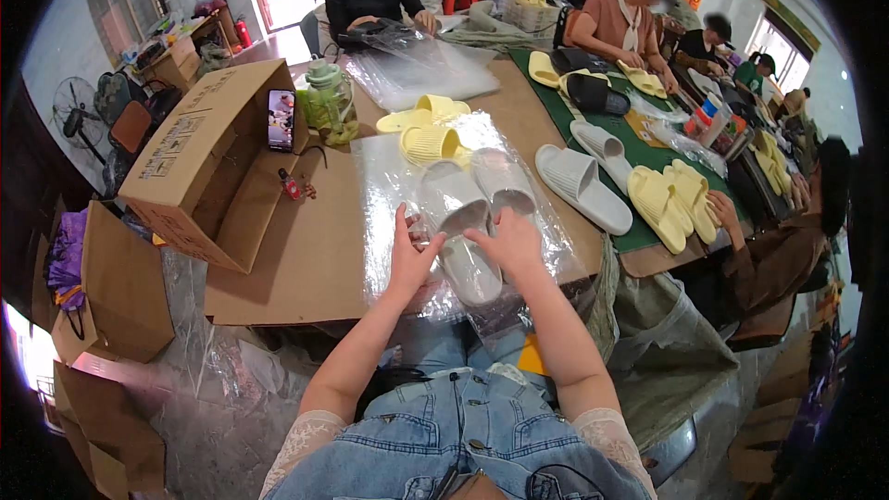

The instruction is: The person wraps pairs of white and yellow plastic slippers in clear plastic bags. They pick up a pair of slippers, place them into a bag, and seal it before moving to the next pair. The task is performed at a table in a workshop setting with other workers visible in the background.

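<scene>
In front of me a pair of grey slippers lies in clear plastic on the table; one grey slipper (474, 273) points its sole end toward me, the other grey slipper (505, 176) is beside it on the right. My left hand (412, 255) is at the left edge of the nearer slipper, fingers apart, thumb toward it, on the clear plastic bag (384, 194). My right hand (509, 245) closes on the slippers' right side through the plastic, its thumb reaching inward. Just beyond lie yellow slippers (431, 143).
At left an open cardboard box (208, 162) stands on the table with a phone (281, 120) against it. A green-tinted jug (331, 102) stands behind. More grey slippers (583, 190) and yellow slippers (662, 204) lie at right, by a co-worker's hand (727, 218). Other people sit around the table.
</scene>
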The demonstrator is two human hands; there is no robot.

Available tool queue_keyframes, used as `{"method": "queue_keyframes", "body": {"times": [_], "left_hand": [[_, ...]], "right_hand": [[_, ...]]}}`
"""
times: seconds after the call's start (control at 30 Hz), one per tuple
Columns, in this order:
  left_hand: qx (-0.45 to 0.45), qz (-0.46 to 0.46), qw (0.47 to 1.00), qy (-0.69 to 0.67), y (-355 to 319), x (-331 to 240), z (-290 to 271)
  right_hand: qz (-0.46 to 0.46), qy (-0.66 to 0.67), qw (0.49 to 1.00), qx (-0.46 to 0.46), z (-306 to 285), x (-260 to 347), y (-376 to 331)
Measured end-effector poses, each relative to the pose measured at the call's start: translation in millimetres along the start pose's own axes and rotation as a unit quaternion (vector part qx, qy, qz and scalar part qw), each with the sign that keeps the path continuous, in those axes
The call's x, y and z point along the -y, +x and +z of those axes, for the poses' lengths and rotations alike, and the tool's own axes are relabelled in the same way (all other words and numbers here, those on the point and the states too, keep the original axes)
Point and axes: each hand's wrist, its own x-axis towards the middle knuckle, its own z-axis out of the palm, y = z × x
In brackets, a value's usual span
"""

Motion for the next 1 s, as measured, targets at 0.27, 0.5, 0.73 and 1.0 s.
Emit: {"method": "queue_keyframes", "body": {"times": [0.27,0.5,0.73,1.0], "left_hand": [[-0.125,0.109,0.92,0.356,80,13,-146],[-0.126,0.108,0.794,0.585,111,35,-202],[-0.104,0.078,0.694,0.708,145,56,-194],[-0.144,0.028,0.666,0.731,153,58,-186]], "right_hand": [[0.009,0.053,0.995,-0.078,53,-20,-9],[0.005,0.059,0.994,-0.096,56,-21,-8],[-0.001,0.062,0.992,-0.107,58,-22,-9],[0.005,0.051,0.992,-0.112,58,-22,-9]]}}
